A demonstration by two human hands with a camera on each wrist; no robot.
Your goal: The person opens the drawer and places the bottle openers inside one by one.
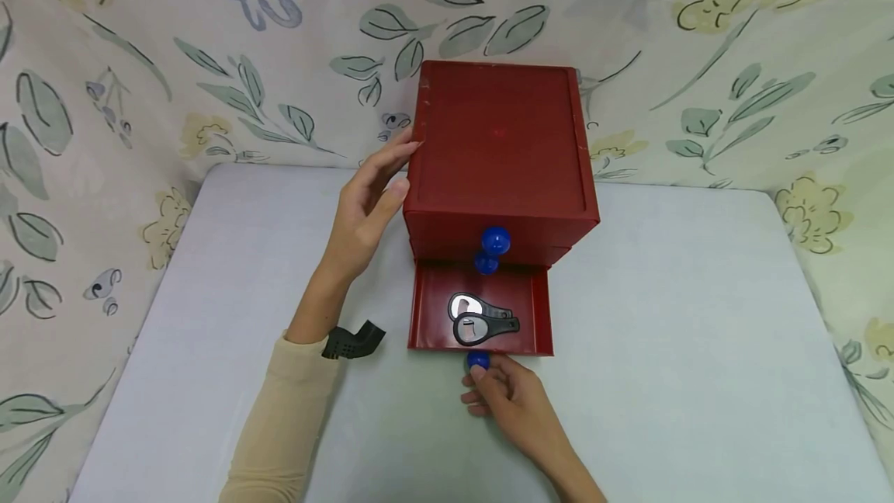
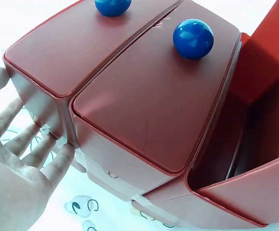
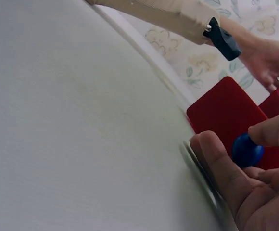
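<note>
A red drawer cabinet (image 1: 499,138) stands at the back of the white table. Its bottom drawer (image 1: 427,309) is pulled out and holds two black-handled items (image 1: 499,324) with shiny rounded heads, one overlapping the other. With thumb and fingers my right hand (image 1: 517,406) pinches that drawer's blue knob (image 3: 247,150). My left hand (image 1: 358,227) rests against the cabinet's left side, its fingers loosely extended along the wall in the left wrist view. Two more blue knobs (image 1: 496,241) mark the upper drawers (image 2: 149,96), which are closed.
The white table (image 1: 698,332) extends to both sides of the cabinet. Behind and beside it hangs a floral cloth (image 1: 279,60). A black strap (image 1: 354,340) sticks out from my left wrist beside the beige sleeve (image 1: 286,418).
</note>
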